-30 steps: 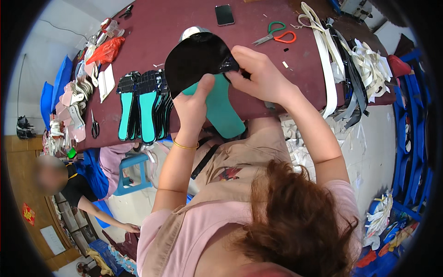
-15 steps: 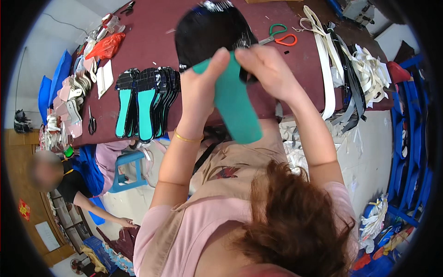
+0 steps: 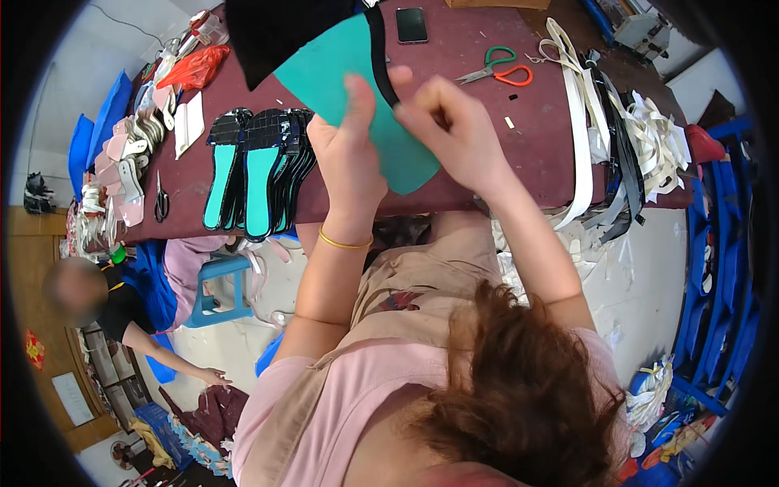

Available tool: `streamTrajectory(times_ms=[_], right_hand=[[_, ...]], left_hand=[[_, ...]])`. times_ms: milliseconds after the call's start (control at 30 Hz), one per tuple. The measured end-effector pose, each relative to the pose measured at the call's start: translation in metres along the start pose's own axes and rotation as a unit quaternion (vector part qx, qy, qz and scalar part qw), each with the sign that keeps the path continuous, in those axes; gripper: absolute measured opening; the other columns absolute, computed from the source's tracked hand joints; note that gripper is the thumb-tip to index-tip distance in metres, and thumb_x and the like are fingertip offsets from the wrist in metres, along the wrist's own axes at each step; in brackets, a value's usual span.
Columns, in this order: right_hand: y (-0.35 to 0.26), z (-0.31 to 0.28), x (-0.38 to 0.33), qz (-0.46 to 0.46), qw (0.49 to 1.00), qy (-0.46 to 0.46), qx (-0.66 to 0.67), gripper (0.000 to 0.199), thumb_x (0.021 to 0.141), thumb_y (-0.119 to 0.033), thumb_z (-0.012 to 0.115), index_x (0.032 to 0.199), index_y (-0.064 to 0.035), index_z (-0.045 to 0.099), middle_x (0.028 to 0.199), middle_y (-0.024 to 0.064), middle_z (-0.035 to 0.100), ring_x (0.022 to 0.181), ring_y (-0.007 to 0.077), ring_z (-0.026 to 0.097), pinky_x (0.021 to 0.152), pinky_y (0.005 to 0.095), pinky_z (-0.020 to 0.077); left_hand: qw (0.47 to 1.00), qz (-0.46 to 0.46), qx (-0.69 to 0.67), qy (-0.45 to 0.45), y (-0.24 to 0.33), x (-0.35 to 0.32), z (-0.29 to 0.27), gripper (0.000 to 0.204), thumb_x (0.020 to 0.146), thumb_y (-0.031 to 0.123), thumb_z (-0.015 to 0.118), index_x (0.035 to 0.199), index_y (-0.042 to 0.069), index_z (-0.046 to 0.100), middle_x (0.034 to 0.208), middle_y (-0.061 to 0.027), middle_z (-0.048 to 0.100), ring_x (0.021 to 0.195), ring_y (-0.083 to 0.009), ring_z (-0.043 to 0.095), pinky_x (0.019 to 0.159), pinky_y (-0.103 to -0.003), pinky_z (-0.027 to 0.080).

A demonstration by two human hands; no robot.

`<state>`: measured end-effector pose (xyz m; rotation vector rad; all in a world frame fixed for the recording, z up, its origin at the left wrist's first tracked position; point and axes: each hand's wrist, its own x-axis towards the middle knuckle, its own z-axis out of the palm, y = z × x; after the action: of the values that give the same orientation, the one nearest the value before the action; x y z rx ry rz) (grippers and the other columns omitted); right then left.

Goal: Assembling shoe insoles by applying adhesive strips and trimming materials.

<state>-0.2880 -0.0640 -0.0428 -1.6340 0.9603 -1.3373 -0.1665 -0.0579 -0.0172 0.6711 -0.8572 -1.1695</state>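
I see teal insole (image 3: 337, 65) raised, right of insole stack (image 3: 258, 191). Left hand (image 3: 350, 166) clamped around it, thumb on top; right hand (image 3: 454, 134) at black edging (image 3: 378, 49), cannot tell if pinching. Probably light, bendy, smooth; I'd hold narrow middle.

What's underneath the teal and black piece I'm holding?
Maroon tabletop shows on both sides of the teal and black piece, which your left hand grips, thumb on top. The far side of that hand, and whatever lies directly beneath the piece, are covered.
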Motion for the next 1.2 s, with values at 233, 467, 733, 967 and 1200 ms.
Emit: streamTrajectory(times_ms=[233,467,733,967,1200], right_hand=[[0.009,-0.003,-0.030,-0.027,0.994,0.067,-0.077,0.017,0.079,-0.010,0.069,0.089,0.0004,0.061,0.069,0.0038,0.056,0.065,0.0053,0.048,0.059,0.0216,0.0405],[-0.039,-0.065,0.002,-0.095,0.990,-0.013,-0.101,0.015,0.075,-0.009,0.070,0.083,0.0014,0.062,0.075,0.0053,0.058,0.070,0.0130,0.056,0.064,0.0257,0.0436],[-0.061,-0.036,0.027,-0.114,0.983,-0.145,-0.017,0.014,0.073,-0.006,0.072,0.083,-0.0028,0.063,0.072,0.0026,0.053,0.061,0.0068,0.044,0.054,0.0209,0.0347],[-0.026,0.027,-0.006,-0.075,0.945,-0.036,0.317,0.009,0.079,0.009,0.064,0.085,0.0030,0.061,0.089,0.0093,0.059,0.075,0.0070,0.056,0.062,0.0182,0.0430],[-0.023,0.053,-0.002,0.079,0.974,-0.084,0.192,0.014,0.088,-0.012,0.062,0.088,0.0008,0.056,0.076,0.0015,0.058,0.069,0.0041,0.054,0.059,0.0191,0.0431]], left_hand=[[0.989,-0.036,-0.141,-0.001,-0.031,0.047,-0.026,0.043,0.094,0.044,0.044,0.087,0.004,0.057,0.073,-0.0042,0.059,0.059,-0.0133,0.055,0.057,-0.026,0.046],[0.917,-0.217,0.220,-0.252,0.032,-0.032,-0.009,0.041,0.086,0.043,0.059,0.089,0.002,0.064,0.075,-0.0100,0.063,0.058,-0.0212,0.058,0.061,-0.029,0.048],[0.629,-0.036,0.621,-0.466,0.093,0.035,-0.046,0.027,0.070,0.020,0.074,0.077,-0.003,0.062,0.060,-0.0123,0.051,0.051,-0.0230,0.048,0.050,-0.032,0.039],[0.843,0.093,0.444,-0.288,0.088,0.004,-0.063,0.021,0.079,0.021,0.069,0.084,0.001,0.068,0.063,-0.0091,0.059,0.054,-0.0165,0.053,0.051,-0.030,0.041],[0.994,0.057,0.094,0.013,0.048,-0.014,-0.048,0.044,0.092,0.037,0.054,0.102,-0.005,0.061,0.089,-0.0075,0.067,0.073,-0.0111,0.059,0.065,-0.024,0.049]])
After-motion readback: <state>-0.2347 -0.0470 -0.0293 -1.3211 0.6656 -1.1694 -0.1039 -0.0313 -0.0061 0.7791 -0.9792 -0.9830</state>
